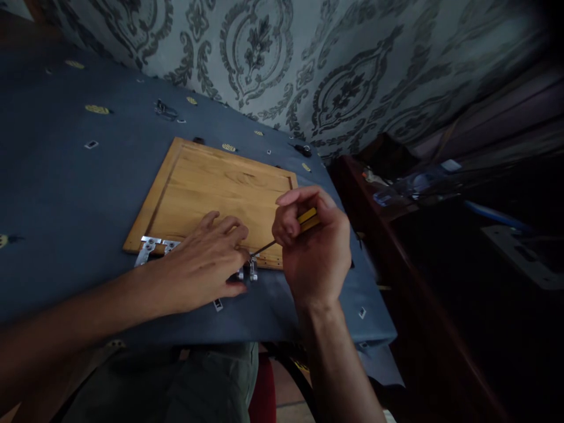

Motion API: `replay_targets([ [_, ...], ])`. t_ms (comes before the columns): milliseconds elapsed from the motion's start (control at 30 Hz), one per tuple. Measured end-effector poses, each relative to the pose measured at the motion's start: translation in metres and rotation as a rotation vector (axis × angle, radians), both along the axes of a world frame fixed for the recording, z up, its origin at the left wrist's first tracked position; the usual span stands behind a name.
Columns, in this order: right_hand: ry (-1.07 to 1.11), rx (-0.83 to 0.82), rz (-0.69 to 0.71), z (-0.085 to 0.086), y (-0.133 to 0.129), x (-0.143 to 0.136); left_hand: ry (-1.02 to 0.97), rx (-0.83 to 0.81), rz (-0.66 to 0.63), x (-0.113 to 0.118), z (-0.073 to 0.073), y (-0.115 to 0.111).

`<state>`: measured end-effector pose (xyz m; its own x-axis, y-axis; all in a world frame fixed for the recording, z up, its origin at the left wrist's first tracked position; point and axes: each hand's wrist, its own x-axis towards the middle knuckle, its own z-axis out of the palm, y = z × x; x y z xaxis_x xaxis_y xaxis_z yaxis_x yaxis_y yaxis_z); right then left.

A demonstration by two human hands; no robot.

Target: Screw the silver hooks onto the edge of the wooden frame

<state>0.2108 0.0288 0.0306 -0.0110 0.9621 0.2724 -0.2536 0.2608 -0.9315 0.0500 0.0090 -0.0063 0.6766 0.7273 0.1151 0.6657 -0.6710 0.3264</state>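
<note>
A wooden cabinet door (215, 188) with a raised frame lies flat on the table. My right hand (315, 247) is closed around the yellow handle of a screwdriver (307, 218). Its thin shaft slants down to the left, the tip at a metal hinge (253, 269) on the door's near edge. My left hand (207, 264) lies across that edge, thumb and index finger on either side of the hinge, other fingers spread over the wood. Part of the hinge is hidden by this hand. Another hinge (150, 247) sits at the door's near left corner, partly behind my left forearm.
A blue patterned cloth (66, 194) covers the table. Small dark items (165, 110) lie beyond the door, with another dark object (303, 150) at the back right. On the right stands dark red furniture (409, 276) with a clear plastic bottle (418, 182). Patterned fabric (259, 53) hangs behind.
</note>
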Motion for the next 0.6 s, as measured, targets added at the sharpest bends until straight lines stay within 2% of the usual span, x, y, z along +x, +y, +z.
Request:
replay_targets([
  [167, -0.067, 0.081, 0.002, -0.007, -0.004, 0.009, 0.015, 0.003, -0.006, 0.001, 0.001, 0.000],
  [367, 0.037, 0.150, 0.120, -0.012, -0.001, 0.013, 0.036, -0.026, 0.000, 0.002, 0.003, 0.000],
  [500, 0.073, 0.126, 0.262, -0.011, 0.000, 0.011, 0.014, -0.025, -0.003, 0.002, 0.000, 0.000],
  [600, 0.084, 0.068, 0.289, -0.009, 0.003, 0.007, -0.012, -0.021, -0.002, 0.002, -0.001, 0.000],
])
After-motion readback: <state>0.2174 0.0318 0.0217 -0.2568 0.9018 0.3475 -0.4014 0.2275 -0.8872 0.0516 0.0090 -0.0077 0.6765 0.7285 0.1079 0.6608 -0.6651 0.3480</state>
